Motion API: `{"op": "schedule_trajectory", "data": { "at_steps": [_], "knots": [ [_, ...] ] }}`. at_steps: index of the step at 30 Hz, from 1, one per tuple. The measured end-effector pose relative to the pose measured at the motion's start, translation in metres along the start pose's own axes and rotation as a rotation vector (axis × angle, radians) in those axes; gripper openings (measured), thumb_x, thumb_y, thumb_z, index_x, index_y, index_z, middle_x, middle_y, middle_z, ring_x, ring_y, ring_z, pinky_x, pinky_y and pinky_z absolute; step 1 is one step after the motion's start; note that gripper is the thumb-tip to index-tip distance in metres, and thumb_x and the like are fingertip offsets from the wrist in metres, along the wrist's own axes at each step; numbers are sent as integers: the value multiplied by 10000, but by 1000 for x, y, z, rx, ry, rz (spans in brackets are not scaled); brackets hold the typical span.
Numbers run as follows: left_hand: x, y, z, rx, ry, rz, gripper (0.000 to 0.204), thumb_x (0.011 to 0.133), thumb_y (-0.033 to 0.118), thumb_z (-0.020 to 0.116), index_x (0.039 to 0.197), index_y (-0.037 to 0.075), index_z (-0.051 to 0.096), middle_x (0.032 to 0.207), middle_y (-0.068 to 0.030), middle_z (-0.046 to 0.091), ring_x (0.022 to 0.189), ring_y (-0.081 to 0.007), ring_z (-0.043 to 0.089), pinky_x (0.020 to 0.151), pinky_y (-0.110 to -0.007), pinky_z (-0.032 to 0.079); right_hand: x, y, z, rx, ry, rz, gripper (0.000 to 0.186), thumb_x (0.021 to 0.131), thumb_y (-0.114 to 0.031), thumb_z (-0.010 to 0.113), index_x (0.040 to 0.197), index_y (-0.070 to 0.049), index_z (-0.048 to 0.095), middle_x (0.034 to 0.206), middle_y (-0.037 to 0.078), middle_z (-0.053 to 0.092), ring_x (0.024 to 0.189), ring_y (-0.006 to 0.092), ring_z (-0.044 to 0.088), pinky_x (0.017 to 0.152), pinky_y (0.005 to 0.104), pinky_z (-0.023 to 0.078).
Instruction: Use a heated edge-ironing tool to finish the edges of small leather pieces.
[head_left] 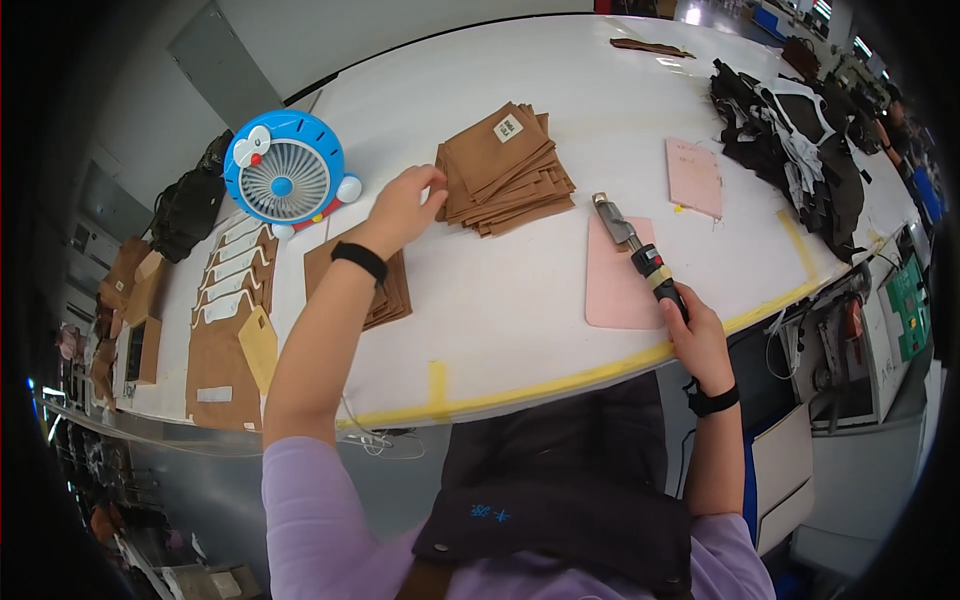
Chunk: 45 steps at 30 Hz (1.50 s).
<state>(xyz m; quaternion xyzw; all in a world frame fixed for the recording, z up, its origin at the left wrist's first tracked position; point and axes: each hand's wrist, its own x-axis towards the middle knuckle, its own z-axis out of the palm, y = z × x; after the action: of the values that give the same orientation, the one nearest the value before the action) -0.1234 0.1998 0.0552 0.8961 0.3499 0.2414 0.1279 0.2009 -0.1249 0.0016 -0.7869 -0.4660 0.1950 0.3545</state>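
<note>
My left hand (408, 205) reaches to the left edge of a messy stack of brown fabric pieces (500, 165) with a white label on top, its fingers curved but slightly apart. Below that arm lies another brown stack (385, 300), partly hidden. My right hand (692, 325) grips a black-and-yellow hand tool (655, 270) with a flat metal head (610, 220), held over a pink rectangular board (620, 300).
A blue fan (283, 180) with a cartoon face stands at the left, near brown panels (215, 370) with white strips and a yellow card (258, 350). Black fabric pieces (830, 190) and a small pink board (693, 178) are at the right. Yellow tape lines the table's edge (540, 388).
</note>
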Motion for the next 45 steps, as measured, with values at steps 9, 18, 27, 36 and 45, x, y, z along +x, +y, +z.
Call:
{"op": "schedule_trajectory", "data": {
  "at_steps": [9,18,27,36,45],
  "knots": [
    [54,46,45,36,-52,-61,228,906,198,730,1041,25,670,1030,-126,698,955,-296,677,870,-370,543,-4,0,3,1,65,-1,417,999,-336,605,1283,-32,630,837,201,703,774,375,690,693,428,522],
    [54,40,49,-38,-57,-42,193,876,169,717,989,24,659,1013,-135,666,948,-307,652,846,-409,536,-5,-4,-1,-9,52,-18,405,1000,-339,605,1276,-44,631,833,195,702,789,380,688,702,432,521],
    [48,64,46,320,90,52,68,899,80,613,930,20,612,973,-145,648,866,-354,658,743,-463,542,-7,-5,2,31,55,-36,405,999,-340,607,1275,-45,625,816,194,696,772,379,683,687,428,516],
    [-34,176,92,7,-50,461,155,876,32,614,1025,-9,603,1143,-164,667,946,-365,667,781,-433,568,-7,7,-7,535,39,144,466,1022,-320,612,1348,12,578,672,56,597,536,121,572,508,289,460],
    [-85,204,109,180,-234,392,197,799,69,671,971,-16,628,1202,-244,666,996,-355,691,789,-421,594,-99,6,-48,-41,3,4,442,1005,-267,619,1376,-38,547,804,190,698,709,361,696,644,419,520]
  ]
}}
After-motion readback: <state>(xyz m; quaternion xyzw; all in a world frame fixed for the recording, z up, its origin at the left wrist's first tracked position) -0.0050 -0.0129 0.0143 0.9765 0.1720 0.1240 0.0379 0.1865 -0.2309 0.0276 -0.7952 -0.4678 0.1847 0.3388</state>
